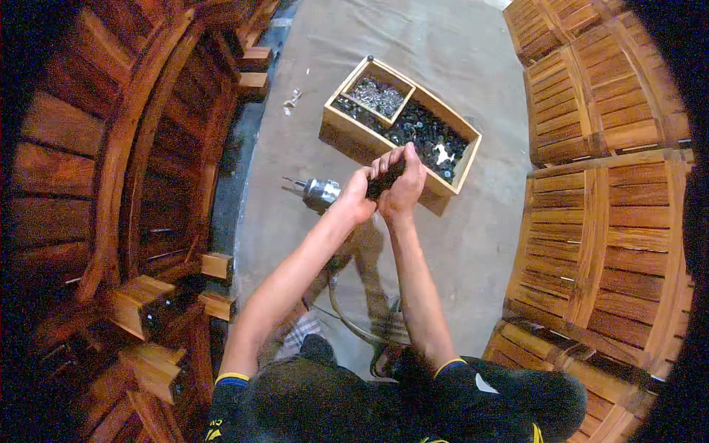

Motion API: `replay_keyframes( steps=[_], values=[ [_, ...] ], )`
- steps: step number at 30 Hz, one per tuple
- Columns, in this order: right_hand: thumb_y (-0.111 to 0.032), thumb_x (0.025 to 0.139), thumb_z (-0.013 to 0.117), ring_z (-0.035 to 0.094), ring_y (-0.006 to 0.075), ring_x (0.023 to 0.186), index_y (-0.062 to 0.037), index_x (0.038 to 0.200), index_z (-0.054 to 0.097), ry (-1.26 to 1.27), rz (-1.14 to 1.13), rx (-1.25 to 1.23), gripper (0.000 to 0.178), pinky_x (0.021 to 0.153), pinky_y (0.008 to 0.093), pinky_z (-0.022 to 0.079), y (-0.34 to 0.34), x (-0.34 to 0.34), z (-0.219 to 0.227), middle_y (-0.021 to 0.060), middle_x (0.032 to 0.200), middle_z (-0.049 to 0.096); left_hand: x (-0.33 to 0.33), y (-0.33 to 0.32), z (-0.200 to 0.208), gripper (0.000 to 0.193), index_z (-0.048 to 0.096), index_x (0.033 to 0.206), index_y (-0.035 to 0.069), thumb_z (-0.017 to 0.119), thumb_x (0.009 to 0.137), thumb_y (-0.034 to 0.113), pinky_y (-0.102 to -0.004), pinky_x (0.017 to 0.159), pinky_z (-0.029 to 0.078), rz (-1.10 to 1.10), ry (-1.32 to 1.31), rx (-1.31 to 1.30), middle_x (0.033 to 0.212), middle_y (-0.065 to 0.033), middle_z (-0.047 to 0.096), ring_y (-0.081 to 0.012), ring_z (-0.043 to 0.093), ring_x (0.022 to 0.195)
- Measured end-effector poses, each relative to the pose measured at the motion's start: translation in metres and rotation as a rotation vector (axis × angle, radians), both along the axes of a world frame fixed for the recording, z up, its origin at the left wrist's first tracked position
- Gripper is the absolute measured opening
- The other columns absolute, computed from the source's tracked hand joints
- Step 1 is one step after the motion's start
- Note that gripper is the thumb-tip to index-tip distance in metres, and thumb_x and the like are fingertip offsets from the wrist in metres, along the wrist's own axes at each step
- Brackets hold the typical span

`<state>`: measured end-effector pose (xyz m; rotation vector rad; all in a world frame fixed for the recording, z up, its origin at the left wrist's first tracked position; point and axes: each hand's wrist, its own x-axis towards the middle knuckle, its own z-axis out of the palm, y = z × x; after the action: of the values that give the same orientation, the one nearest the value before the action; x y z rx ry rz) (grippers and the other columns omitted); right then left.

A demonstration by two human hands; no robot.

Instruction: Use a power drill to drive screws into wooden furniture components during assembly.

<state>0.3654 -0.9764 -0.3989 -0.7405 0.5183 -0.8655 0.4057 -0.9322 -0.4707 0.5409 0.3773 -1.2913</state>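
On the right of the hands (404, 195), we see slatted wooden panels (597, 244). On their left, we see darker wooden frames (114, 207). Ahead and leftward, a pale scrap (293, 101) lies on the grey sheet (487, 229).

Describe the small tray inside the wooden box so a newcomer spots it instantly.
On the grey floor, find the open wooden box. The small square tray sits at its left end, set apart by silvery bits inside, against the darker pieces beside it.

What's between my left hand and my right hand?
A dark mass, cupped between your left hand and right hand, shows in the head view; its exact kind is unclear.
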Motion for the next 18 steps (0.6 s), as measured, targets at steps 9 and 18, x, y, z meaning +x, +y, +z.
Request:
replay_keyframes(
  steps=[9, 18],
  values=[
    [-0.024, 0.094, 0.042, 0.044, 0.0127, 0.054, -0.0057, 0.07, 0.045, 0.214, 0.002, -0.298, 0.03, 0.049, 0.0264, 0.038, 0.002, -0.013, -0.01, 0.0047, 0.061, 0.046, -0.002, 0.01, 0.004, 0.019, 0.056, 0.084, 0.009, 0.041, 0.088, 0.019, -0.0333, 0.078, 0.048, -0.062, 0.035, -0.019, 0.089, -0.0059, 0.062, -0.0193, 0.059, 0.084],
    [-0.027, 0.094, 0.044, 0.043, 0.0113, 0.057, -0.0027, 0.068, 0.049, 0.604, 0.026, -0.87, 0.036, 0.053, 0.0262, 0.037, 0.007, -0.02, -0.021, 0.0024, 0.062, 0.049, -0.01, 0.018, 0.0, 0.023, 0.058, 0.093, 0.007, 0.039, 0.089, 0.02, -0.0352, 0.077, 0.05, -0.101, 0.001, 0.034, 0.091, -0.0069, 0.063, -0.0198, 0.061, 0.082]
  ],
)
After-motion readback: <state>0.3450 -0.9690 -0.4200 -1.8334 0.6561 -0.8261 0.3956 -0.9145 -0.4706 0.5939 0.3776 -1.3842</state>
